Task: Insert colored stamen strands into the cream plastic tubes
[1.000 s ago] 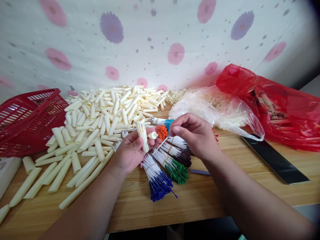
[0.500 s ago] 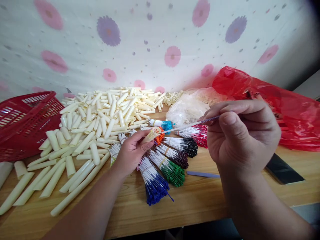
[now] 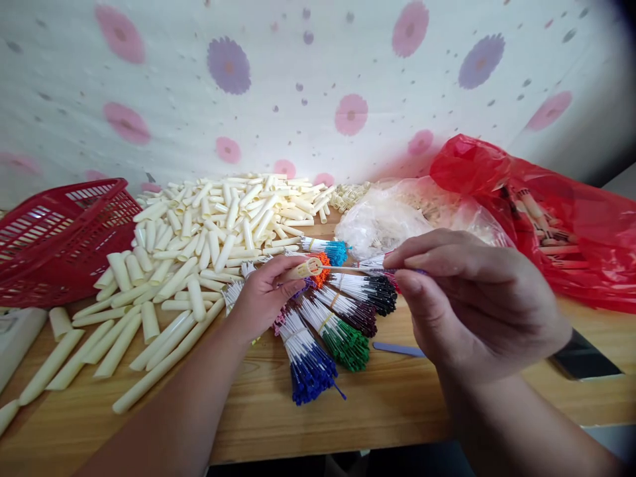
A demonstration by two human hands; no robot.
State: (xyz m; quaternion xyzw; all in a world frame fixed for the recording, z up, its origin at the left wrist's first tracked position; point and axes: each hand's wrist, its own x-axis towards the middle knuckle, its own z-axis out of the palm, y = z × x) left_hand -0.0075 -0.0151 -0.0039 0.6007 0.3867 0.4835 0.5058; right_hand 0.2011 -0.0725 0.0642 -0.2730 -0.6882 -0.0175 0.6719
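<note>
My left hand [image 3: 263, 295] is closed around a cream pen barrel [image 3: 309, 267], its slotted open end facing right. Between the thumb and fingers of my right hand [image 3: 472, 298] is a thin white pen refill [image 3: 342, 269] with a purple end. The refill's far tip is at the mouth of the barrel; how deep it sits I cannot tell. Below and behind the hands, bundled refills fan out on the table: blue-ended [image 3: 308, 361], green-ended [image 3: 342, 334], black-ended [image 3: 372, 291] and light-blue-ended [image 3: 330, 250], among others.
Many loose cream barrels [image 3: 233, 212] are heaped at the left and back, beside a red basket [image 3: 64, 238]. A clear plastic bag [image 3: 372, 225] and a red bag [image 3: 586, 232] lie at the right. A purple flat stick [image 3: 397, 349] and a dark flat object [image 3: 586, 354] rest on the wooden table [image 3: 387, 411].
My right hand has come closer to the left, and less of the refill shows between it and the barrel. The whole view has shifted slightly.
</note>
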